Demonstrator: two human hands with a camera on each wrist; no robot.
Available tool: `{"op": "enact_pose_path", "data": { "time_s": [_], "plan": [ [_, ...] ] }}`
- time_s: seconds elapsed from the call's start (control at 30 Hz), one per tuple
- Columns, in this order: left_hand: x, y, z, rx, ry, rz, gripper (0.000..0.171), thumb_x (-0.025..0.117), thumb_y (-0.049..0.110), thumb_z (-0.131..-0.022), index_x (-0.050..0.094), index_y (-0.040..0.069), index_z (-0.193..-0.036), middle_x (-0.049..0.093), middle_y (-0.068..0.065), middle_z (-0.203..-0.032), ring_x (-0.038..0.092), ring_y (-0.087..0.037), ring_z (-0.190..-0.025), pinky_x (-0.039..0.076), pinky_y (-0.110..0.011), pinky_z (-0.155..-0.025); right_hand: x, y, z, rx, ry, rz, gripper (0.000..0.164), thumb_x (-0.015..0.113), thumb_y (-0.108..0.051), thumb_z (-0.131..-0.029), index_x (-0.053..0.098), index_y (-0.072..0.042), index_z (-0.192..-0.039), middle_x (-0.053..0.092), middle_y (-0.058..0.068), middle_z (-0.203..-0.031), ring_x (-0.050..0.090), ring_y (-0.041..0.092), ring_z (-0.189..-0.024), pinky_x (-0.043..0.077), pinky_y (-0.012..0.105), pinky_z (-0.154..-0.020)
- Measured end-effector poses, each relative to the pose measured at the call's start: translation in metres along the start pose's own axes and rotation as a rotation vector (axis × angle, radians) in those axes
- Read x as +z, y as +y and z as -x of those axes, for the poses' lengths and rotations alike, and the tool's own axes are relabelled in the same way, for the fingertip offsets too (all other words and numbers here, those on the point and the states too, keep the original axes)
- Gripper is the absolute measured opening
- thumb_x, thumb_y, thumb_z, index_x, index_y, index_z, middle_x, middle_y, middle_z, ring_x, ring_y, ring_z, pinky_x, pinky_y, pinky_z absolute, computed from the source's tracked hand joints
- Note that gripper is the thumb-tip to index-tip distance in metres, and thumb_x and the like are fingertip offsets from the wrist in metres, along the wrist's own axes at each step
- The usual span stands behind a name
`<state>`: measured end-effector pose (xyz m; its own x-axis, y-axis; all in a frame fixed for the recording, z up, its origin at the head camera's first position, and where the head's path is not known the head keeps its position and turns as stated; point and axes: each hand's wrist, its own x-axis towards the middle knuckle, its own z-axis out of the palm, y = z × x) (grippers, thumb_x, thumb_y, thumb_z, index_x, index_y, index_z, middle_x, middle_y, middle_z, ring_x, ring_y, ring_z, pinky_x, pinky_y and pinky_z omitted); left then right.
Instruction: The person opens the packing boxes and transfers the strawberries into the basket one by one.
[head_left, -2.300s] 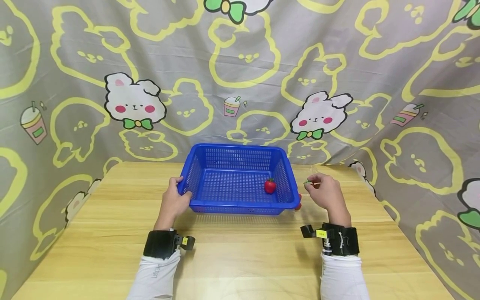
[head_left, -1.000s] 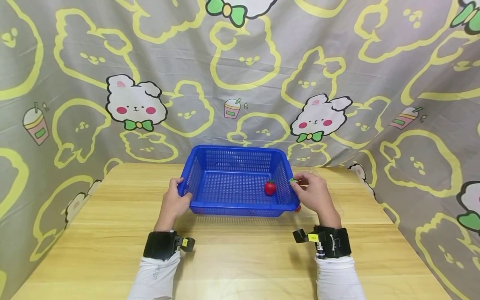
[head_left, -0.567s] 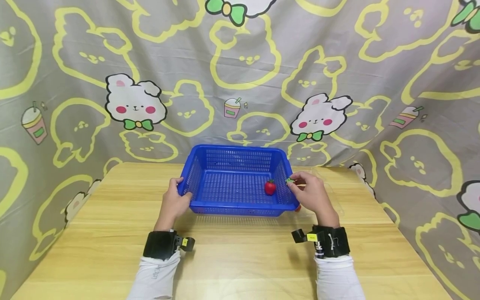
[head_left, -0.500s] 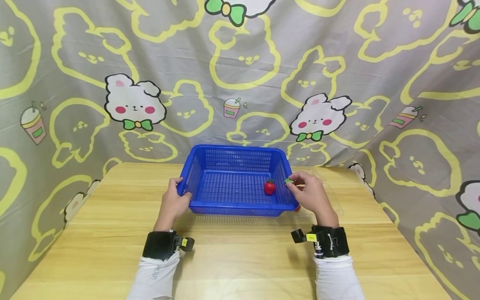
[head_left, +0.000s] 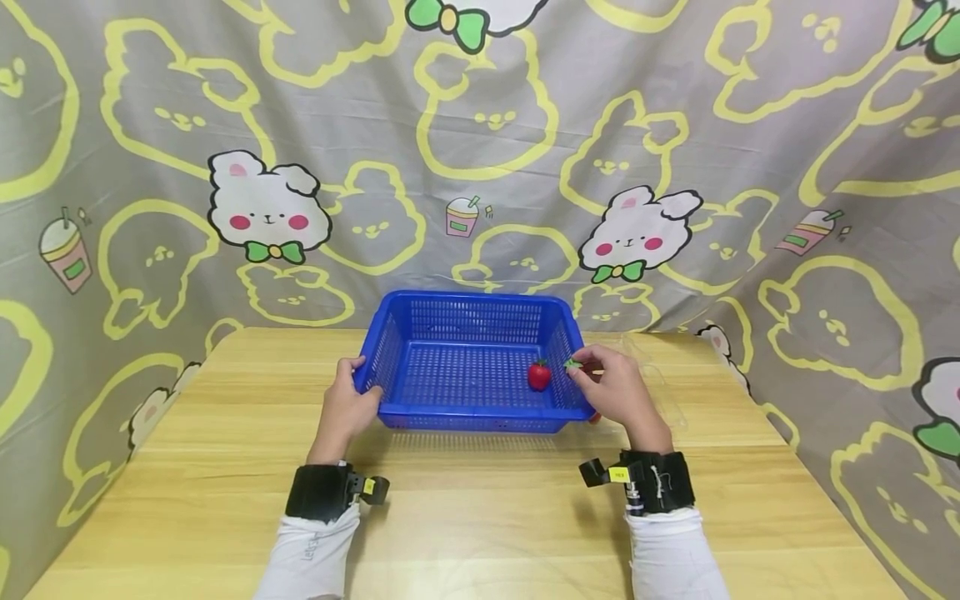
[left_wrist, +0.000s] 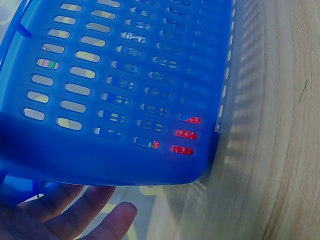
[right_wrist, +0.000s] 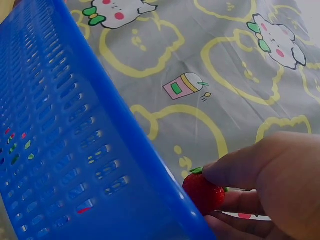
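A blue slotted plastic basket point(head_left: 468, 414) stands on the wooden table, its left rim gripped by my left hand point(head_left: 348, 410). Inside it, near the right end, lies a red strawberry point(head_left: 538, 376) with a green top. Thumb and fingers of my right hand point(head_left: 613, 390) pinch another strawberry point(right_wrist: 202, 192) by its leafy end, right at the basket's right rim. In the head view mostly its green leaves show past the fingertips. The left wrist view shows red patches through the basket's slots.
Just outside the basket's front right corner, a red thing point(head_left: 596, 418) shows partly, under my right hand. A clear plastic container point(head_left: 667, 396) lies on the table point(head_left: 480, 500) to the right. A patterned curtain point(head_left: 495, 250) hangs behind and at both sides.
My right hand has moved left with the pinched strawberry, from beside the basket to its right rim. The left hand keeps its hold, and the strawberry inside stays put.
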<state>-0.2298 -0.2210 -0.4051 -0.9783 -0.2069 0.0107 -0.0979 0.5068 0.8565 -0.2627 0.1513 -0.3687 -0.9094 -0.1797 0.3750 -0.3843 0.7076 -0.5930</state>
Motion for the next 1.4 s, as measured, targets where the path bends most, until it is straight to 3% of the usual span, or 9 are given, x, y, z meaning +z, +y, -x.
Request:
{"op": "enact_pose_path", "data": {
  "time_s": [0.97,1.4],
  "plan": [
    [0.000,0.002,0.000,0.007,0.001,-0.002,0.058,0.046,0.011,-0.094,0.020,0.003,-0.145,0.033,-0.037,-0.142,0.038,-0.051,-0.125,0.035,-0.064,-0.101,-0.005,0.003,0.001,0.044,-0.016,-0.015,0.020,0.062,-0.010,-0.090,0.063,0.001,-0.106,0.066,0.020,-0.100,0.063,0.033,-0.095,0.056,0.049,-0.080],
    [0.000,-0.001,-0.001,0.008,0.009,-0.001,0.057,0.047,0.012,-0.093,0.023,0.004,-0.144,0.034,-0.036,-0.142,0.039,-0.050,-0.126,0.035,-0.064,-0.102,-0.013,0.020,0.001,0.045,0.049,0.004,0.022,0.063,-0.008,-0.089,0.062,0.005,-0.106,0.067,0.024,-0.097,0.064,0.035,-0.090,0.057,0.051,-0.078]
  ]
}}
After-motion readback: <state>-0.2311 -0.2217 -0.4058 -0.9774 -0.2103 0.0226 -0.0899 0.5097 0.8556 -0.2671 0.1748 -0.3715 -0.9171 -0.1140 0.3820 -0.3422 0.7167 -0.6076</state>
